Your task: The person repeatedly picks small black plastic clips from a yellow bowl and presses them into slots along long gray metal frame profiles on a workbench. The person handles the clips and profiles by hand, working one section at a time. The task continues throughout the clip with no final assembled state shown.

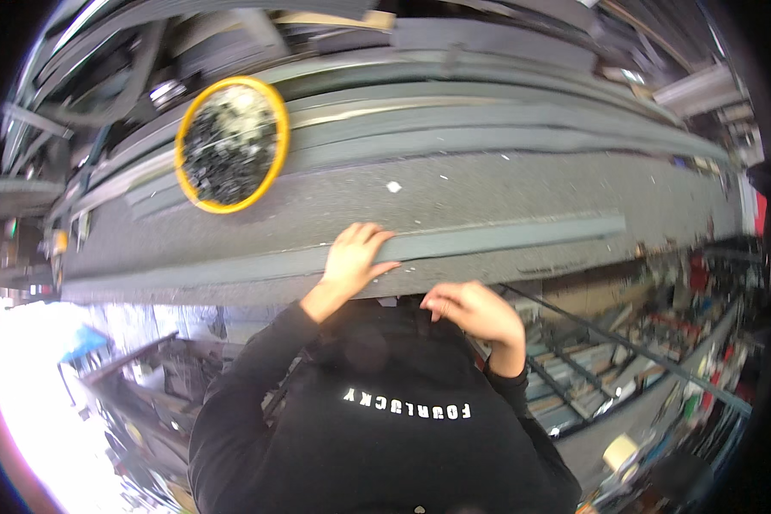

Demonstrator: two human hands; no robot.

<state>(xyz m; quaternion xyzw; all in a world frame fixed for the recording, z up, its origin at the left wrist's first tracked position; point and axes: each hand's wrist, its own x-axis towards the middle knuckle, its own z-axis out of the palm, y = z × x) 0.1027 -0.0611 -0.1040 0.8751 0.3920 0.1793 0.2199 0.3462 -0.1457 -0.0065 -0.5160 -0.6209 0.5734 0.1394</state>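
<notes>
A long, narrow grey profile [505, 238] lies lengthwise along the near part of the workbench. My left hand [349, 264] grips it near its middle, fingers across the far edge and thumb on the near side. Past the bench's front edge, close to my body, my right hand [480, 314] is closed, fingertips bent together. Anything between those fingertips is too small or hidden to make out. Beyond my left hand stands a round yellow-rimmed container [283, 141], full of small black pieces with some pale ones on top.
Several more long grey profiles [488, 128] lie at the back of the dark bench top [317, 214]. A small white scrap [393, 187] and other bits are scattered on it. Racks of stacked bars [591, 368] stand below right. A roll of tape [621, 452] shows at lower right.
</notes>
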